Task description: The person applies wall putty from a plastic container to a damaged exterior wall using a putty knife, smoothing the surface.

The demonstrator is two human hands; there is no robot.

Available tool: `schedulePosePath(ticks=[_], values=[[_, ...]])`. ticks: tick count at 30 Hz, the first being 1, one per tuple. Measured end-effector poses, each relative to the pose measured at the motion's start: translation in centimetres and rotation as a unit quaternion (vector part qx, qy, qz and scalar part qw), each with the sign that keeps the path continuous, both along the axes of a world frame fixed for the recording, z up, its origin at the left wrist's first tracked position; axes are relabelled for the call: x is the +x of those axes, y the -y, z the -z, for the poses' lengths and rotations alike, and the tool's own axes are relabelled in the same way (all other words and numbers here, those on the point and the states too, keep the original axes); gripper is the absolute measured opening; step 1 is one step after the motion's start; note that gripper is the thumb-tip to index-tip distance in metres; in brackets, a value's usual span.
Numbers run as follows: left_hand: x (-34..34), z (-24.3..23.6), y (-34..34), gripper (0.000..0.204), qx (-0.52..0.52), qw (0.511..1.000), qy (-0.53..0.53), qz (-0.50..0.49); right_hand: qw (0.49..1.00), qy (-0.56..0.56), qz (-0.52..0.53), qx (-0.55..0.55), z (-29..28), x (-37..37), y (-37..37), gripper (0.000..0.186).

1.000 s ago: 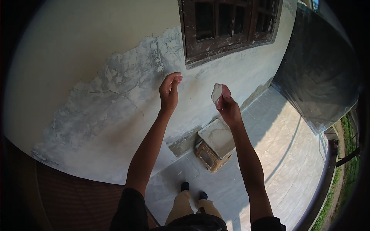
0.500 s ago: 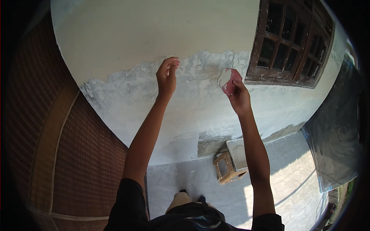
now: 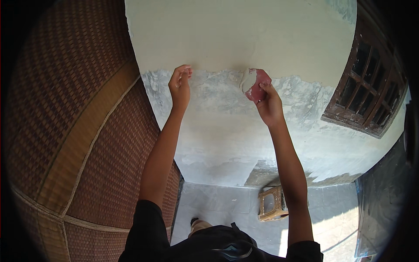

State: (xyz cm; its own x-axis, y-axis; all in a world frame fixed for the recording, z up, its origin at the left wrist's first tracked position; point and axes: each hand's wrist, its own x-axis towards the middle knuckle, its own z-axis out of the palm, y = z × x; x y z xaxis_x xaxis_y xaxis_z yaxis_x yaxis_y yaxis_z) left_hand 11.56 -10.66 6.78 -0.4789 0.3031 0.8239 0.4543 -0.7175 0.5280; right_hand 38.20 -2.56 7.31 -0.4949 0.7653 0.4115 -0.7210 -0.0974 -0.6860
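My right hand (image 3: 270, 105) grips a red putty scraper (image 3: 263, 80), thumb on its near face. A pale lump of putty (image 3: 249, 80) covers the scraper's left side. The scraper is in front of the rough grey-white band of the plastered wall (image 3: 227, 126); I cannot tell whether it touches. To the left, my left hand (image 3: 179, 89) is raised near the top edge of that band. Its fingers are loosely bent, with a gap to the thumb, and nothing shows between them. The fingertips look whitish.
A woven brown panel (image 3: 118, 161) closes off the left side. At the right is a dark wooden window (image 3: 366, 83). Below, a brown stool (image 3: 271, 204) stands on grey floor tiles (image 3: 209, 201) by the wall. A dark sheet (image 3: 379, 196) hangs at far right.
My view has turned left and I am nearer the woven panel; window and stool sit further right. Both hands stay raised, and the scraper with its putty is still in my right hand.
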Motion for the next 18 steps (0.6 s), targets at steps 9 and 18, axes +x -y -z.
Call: schedulePosePath(ticks=[9,18], values=[[-11.9,-0.5,3.0,0.02,0.027,1.0,0.015,-0.004,1.0,0.008,-0.001,-0.018,-0.2,-11.7,3.2,0.037],[-20.3,-0.3,5.1,0.028,0.043,0.999,0.017,-0.008,0.998,0.047,0.02,-0.027,0.6,-19.9,6.4,0.036]])
